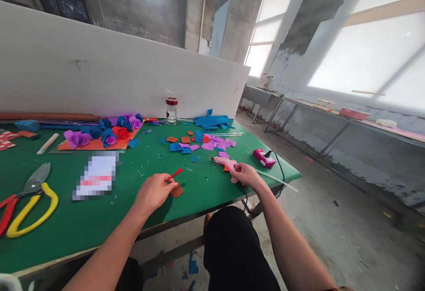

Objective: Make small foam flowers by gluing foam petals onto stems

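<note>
No text is readable; pale writing (165,39) on the grey wall (139,1) is too faint.

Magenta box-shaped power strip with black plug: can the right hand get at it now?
Probably yes: the strip sits on the green tabletop just beyond the right hand, nothing tall between; that hand holds a pink glue gun, likely needing release first.

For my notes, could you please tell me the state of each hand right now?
Left hand: closed, pinching a red strip.
Right hand: closed, holding the pink glue gun.
</note>
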### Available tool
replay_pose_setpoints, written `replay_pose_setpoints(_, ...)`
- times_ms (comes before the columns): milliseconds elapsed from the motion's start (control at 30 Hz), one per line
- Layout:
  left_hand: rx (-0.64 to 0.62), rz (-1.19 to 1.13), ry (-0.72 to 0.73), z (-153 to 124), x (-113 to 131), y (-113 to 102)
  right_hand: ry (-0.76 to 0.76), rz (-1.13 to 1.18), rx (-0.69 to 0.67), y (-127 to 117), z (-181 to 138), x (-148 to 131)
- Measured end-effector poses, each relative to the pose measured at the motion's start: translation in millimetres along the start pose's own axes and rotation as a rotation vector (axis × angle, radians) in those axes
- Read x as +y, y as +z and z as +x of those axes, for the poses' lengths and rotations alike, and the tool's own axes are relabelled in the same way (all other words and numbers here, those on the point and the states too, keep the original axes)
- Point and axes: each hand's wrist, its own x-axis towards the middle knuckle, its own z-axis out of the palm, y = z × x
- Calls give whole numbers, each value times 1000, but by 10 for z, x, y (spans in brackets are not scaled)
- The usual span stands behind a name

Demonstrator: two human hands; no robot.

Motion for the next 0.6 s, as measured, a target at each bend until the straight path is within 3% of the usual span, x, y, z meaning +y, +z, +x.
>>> replay_pose_setpoints(233, -22, -5, 1, 7, -19, 1, -37, 6, 61, 26, -66, -55)
replay_pose_setpoints(300, -24, 7, 3, -8, -8, -10, -56, 156, 86, 10, -200, -50)
replay_pose_setpoints(333, -27, 12, -1, -16, -2, -15, -67, 346, 78, -1, -283, -59)
replay_pose_setpoints(433, -37, 27, -13, -33, 12, -20, -69, 889, -126, -26, -538, -133)
replay_pose_setpoints(600, -27, 48, -33, -33, 25, -7, -16, 1211, -388, 42, -749, -277)
